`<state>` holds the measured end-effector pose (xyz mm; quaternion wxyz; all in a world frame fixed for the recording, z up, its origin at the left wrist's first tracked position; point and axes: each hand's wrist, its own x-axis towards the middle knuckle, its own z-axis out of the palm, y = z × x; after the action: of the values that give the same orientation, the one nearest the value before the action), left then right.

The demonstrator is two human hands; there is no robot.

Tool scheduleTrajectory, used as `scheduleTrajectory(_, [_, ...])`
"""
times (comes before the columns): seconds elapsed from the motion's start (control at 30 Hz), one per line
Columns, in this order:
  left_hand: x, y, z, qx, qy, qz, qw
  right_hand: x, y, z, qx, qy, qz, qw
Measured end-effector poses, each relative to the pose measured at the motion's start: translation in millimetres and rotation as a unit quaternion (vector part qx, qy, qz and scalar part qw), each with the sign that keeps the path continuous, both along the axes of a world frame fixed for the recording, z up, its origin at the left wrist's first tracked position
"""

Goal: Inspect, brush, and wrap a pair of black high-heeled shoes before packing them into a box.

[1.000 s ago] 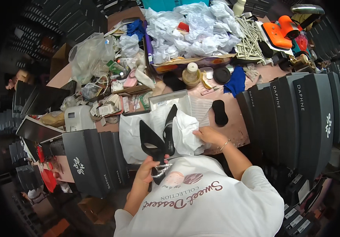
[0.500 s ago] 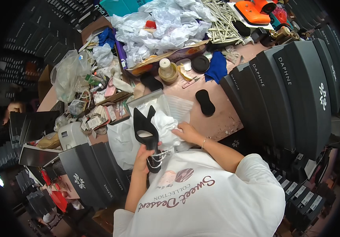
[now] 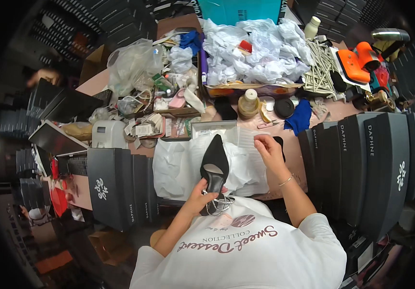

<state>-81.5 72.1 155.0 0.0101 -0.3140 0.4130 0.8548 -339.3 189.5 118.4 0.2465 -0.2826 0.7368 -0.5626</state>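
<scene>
Left hand [image 3: 200,198] is gripping black shoe [image 3: 215,158]; loosely parted right hand [image 3: 271,150] is leaving white paper [image 3: 240,169], hovering at shoe's two o'clock.

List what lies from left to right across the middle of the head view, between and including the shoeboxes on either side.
Left row of dark gray shoeboxes → white paper → black pointed-toe shoe with sparkly strap → right hand → right row of dark gray shoeboxes.
</scene>
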Motion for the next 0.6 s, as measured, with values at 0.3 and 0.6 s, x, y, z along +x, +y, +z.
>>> scheduleTrajectory(0.3, [0,-2,0,0.085,0.041,0.098,0.991,-28,-71,18,-0.047,0.162,0.094,0.981])
scheduleTrajectory(0.6, [-10,-10,-10,0.071,0.017,0.089,0.993,-239,-224,29,-0.087,0.09,0.018,0.992])
